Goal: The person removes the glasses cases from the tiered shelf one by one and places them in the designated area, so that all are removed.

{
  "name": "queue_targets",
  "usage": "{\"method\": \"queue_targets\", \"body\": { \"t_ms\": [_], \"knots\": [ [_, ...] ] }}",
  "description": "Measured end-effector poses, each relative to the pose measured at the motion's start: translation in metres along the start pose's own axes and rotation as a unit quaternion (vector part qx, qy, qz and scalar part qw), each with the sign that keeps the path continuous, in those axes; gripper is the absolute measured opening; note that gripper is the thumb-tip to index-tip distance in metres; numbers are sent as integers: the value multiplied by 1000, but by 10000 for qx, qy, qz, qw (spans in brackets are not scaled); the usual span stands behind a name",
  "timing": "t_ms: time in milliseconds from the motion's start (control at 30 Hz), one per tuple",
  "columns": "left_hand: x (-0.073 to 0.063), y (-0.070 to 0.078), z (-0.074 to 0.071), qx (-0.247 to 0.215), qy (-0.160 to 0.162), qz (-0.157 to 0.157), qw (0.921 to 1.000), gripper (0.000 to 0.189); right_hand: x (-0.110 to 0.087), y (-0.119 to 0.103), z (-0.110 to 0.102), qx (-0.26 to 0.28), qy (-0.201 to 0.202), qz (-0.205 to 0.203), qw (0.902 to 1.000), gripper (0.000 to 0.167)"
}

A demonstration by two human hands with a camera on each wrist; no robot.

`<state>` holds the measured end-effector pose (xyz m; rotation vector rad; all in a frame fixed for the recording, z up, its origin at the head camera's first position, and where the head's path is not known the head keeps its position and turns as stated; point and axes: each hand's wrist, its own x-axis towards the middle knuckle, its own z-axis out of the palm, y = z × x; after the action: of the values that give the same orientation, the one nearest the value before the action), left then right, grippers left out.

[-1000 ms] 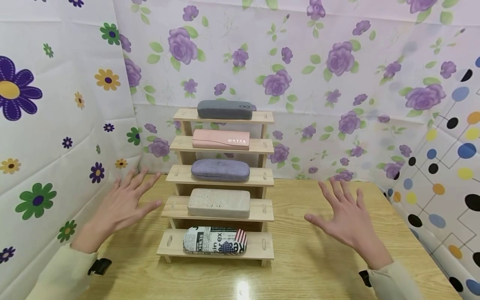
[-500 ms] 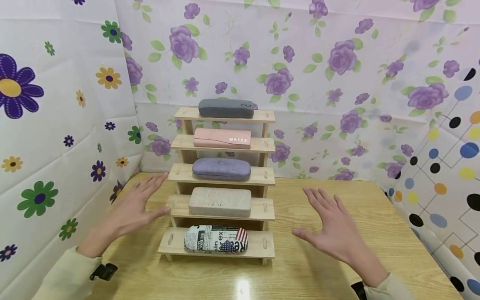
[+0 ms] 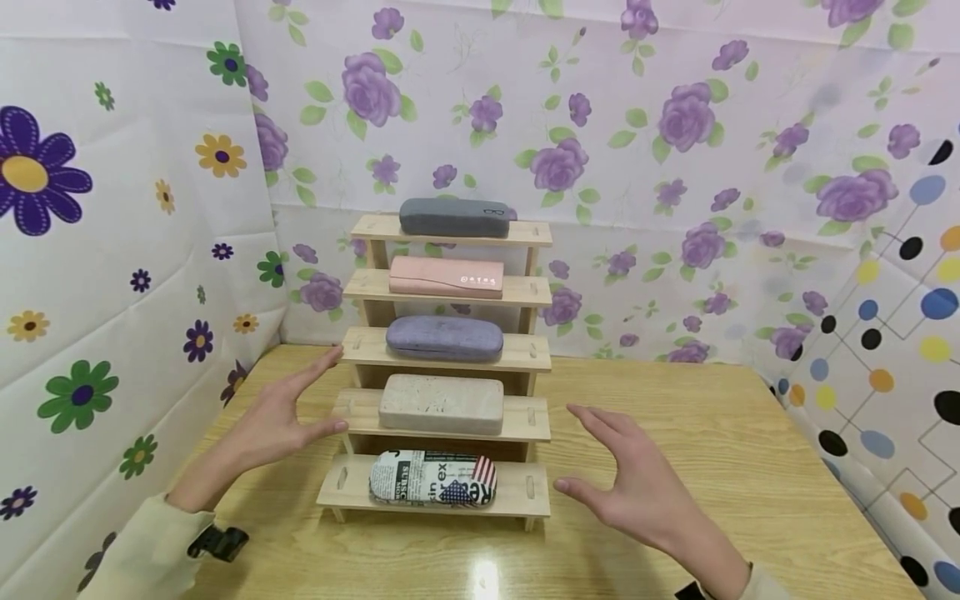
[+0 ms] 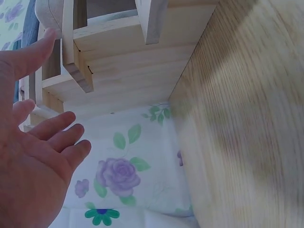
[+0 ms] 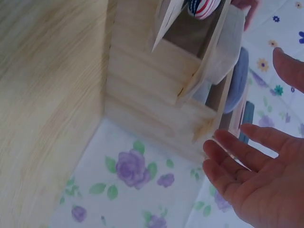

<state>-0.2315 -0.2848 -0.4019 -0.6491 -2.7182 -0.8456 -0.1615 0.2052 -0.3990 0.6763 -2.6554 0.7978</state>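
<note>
A stepped wooden display rack (image 3: 525,492) stands on the table with one glasses case on each shelf. From top to bottom lie a grey case (image 3: 454,217), a pink case (image 3: 446,277), a purple-blue case (image 3: 444,338), a cream case (image 3: 441,405) and a newspaper-print case (image 3: 432,478). At the rack's left side is my left hand (image 3: 273,421), thumb and fingers spread, fingertips right by the second and third shelves from the bottom. My right hand (image 3: 641,483) hovers off the rack's right side, thumb and fingers apart. Neither hand holds anything.
The wooden table (image 3: 712,433) extends to both sides of the rack. Floral cloth (image 3: 675,250) hangs behind it, a daisy-print cloth (image 3: 135,250) on the left and a dotted cloth (image 3: 885,333) on the right. A black strap (image 3: 217,542) circles the left wrist.
Both hands have moved inward toward the rack, the right one farther, leftward and lower. The rack and cases stay in place.
</note>
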Motion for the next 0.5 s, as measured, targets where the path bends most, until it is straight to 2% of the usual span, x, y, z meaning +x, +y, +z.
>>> {"method": "queue_targets", "body": {
  "t_ms": [300, 500],
  "knots": [
    [1, -5, 7, -492, 75, 211, 9985, 106, 2, -20, 23, 646, -8, -343, 9973, 72],
    [2, -8, 10, -951, 31, 209, 9952, 107, 5, -32, 45, 980, -321, -477, 9935, 70]
  ]
}}
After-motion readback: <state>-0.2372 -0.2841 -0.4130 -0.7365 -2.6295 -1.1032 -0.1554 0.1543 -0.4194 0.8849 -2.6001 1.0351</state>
